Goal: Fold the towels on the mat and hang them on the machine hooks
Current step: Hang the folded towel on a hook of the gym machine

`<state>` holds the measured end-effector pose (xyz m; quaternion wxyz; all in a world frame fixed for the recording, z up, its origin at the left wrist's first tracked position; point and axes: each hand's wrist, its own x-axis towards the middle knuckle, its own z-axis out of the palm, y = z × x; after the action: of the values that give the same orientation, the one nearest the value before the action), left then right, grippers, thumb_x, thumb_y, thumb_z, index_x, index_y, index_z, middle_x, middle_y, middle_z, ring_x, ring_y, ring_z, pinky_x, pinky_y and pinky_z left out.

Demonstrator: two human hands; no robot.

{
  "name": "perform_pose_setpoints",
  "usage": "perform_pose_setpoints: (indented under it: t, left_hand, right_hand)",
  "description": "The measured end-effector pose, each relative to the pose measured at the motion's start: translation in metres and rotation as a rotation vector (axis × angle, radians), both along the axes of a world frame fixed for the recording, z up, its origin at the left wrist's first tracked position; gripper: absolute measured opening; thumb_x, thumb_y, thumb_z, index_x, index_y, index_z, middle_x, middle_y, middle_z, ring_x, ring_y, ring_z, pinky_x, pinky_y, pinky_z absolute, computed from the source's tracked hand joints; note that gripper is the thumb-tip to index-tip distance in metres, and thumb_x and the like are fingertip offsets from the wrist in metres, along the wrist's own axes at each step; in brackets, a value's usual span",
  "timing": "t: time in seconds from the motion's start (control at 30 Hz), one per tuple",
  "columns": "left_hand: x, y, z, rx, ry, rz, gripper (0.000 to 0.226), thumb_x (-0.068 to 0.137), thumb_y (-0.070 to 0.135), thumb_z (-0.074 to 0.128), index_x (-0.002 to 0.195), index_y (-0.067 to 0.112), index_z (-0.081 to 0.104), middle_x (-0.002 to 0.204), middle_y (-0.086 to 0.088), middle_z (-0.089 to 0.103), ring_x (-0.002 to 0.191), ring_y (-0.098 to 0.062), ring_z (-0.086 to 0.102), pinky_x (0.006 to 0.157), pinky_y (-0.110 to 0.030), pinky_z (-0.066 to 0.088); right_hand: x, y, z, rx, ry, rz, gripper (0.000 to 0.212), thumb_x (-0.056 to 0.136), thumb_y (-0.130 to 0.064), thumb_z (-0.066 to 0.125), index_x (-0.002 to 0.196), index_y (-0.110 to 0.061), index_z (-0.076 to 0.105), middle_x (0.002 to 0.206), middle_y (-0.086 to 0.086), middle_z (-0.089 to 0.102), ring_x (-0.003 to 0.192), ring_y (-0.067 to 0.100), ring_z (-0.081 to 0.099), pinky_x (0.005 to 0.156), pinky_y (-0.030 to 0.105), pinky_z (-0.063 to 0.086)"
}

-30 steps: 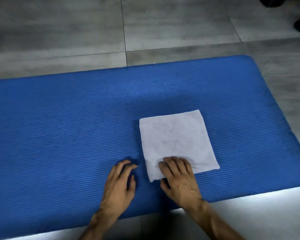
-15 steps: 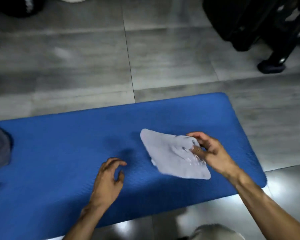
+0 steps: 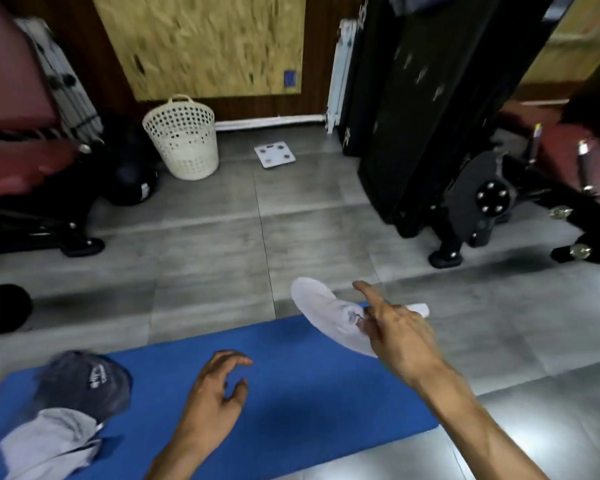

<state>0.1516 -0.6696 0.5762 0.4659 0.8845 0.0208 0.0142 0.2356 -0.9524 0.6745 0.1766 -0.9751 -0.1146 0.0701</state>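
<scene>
My right hand (image 3: 395, 327) pinches the folded white towel (image 3: 326, 313) and holds it in the air above the far right corner of the blue mat (image 3: 309, 393); the index finger sticks out forward. My left hand (image 3: 215, 393) hovers over the middle of the mat with loosely curled fingers and holds nothing. A crumpled grey-white towel (image 3: 49, 445) lies on the mat's left end. The black gym machine (image 3: 430, 116) stands at the back right; I cannot make out its hooks.
A dark cap (image 3: 87, 379) lies on the mat beside the crumpled towel. A white laundry basket (image 3: 184, 136) and a bathroom scale (image 3: 274, 154) sit by the far wall. A red-padded bench (image 3: 25, 161) stands at left. Grey tiled floor lies between mat and machine.
My right hand has lifted the folded towel off the mat, up and forward. The view has tilted up from the mat to the room. My left hand has stayed over the mat.
</scene>
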Motion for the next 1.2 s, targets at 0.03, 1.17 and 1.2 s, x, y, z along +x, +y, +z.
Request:
perform_pose_setpoints:
  t: [0.03,1.17,1.2]
  left_hand:
    - [0.003,0.0,0.03,-0.018,0.001,-0.006,0.044,0.083,0.011,0.064,0.102,0.049,0.056,0.115,0.025,0.052,0.103,0.0,0.056,0.079,-0.024,0.051]
    - [0.388,-0.209,0.276,-0.098,-0.128,-0.253,0.022,0.081,0.017,0.063,0.092,0.036,0.067,0.101,0.013,0.066,0.1,-0.008,0.061,0.087,-0.031,0.049]
    - [0.411,-0.215,0.277,-0.102,-0.128,-0.255,0.024,0.082,0.015,0.064,0.093,0.036,0.066,0.101,0.013,0.066,0.1,-0.008,0.061,0.087,-0.031,0.049]
  right_hand:
    - [-0.006,0.002,0.029,-0.017,-0.011,-0.067,0.049,0.097,-0.017,0.047,0.141,-0.034,0.036,0.094,-0.001,0.071,0.092,0.024,0.065,0.067,0.031,0.042]
    - [0.268,-0.208,0.218,0.757,-0.063,-0.114,0.009,0.092,-0.021,0.066,0.1,-0.024,0.068,0.09,-0.002,0.069,0.087,0.018,0.065,0.078,0.036,0.051]
    - [0.29,-0.21,0.219,0.737,-0.109,-0.106,0.009,0.091,-0.023,0.068,0.1,-0.024,0.069,0.091,-0.003,0.069,0.087,0.016,0.065,0.078,0.034,0.051]
